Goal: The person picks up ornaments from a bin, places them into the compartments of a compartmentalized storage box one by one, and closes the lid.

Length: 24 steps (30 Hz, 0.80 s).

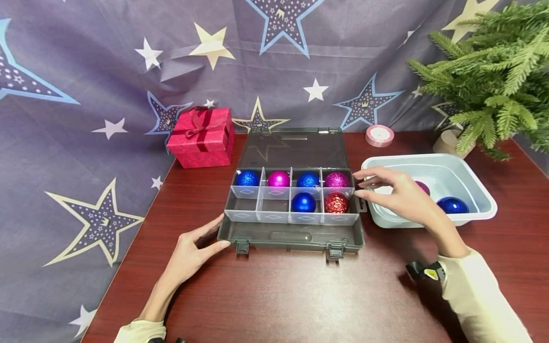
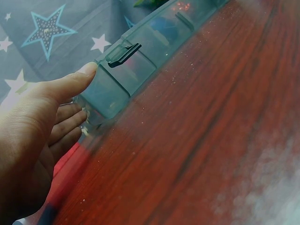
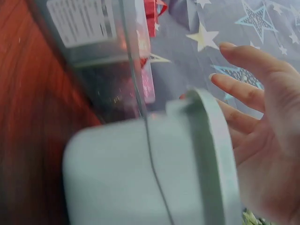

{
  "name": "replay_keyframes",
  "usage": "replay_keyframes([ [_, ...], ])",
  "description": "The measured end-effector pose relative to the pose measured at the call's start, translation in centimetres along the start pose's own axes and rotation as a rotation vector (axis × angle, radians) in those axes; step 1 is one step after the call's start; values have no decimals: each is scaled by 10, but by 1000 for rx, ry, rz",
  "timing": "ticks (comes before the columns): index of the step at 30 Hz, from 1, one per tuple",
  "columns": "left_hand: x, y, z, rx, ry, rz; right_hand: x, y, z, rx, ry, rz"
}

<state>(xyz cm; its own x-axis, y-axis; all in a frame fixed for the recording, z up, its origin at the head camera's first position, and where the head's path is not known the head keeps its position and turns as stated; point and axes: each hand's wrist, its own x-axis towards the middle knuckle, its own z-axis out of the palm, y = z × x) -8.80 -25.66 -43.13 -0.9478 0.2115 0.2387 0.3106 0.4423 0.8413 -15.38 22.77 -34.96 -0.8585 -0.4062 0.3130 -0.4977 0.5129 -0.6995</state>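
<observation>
A grey see-through divided box lies on the table with its lid laid back. In its back row are a glittery blue ball, a magenta ball, another blue one and a glittery magenta ball. The front row has a shiny blue ball and a red glittery ball in its two right compartments. My left hand holds the box's front left corner between thumb and fingers. My right hand, fingers spread and holding nothing, hovers between the box's right side and a pale plastic basin.
Inside the basin lie a blue ball and a partly hidden magenta ball. Behind stand a red gift box, a pink ribbon roll and a green fir tree. A star-patterned cloth hangs at the back and left.
</observation>
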Motion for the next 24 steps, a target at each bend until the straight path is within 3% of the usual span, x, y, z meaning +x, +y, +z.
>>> replay_keyframes([
  [14,-1,0,0,-16,4,-13,-31,25,-41,-2,99,90],
  [19,0,3,1,-8,3,-15,-43,35,-52,-49,133,104],
  [24,0,6,1,5,5,-22,-53,44,-63,-110,153,176],
])
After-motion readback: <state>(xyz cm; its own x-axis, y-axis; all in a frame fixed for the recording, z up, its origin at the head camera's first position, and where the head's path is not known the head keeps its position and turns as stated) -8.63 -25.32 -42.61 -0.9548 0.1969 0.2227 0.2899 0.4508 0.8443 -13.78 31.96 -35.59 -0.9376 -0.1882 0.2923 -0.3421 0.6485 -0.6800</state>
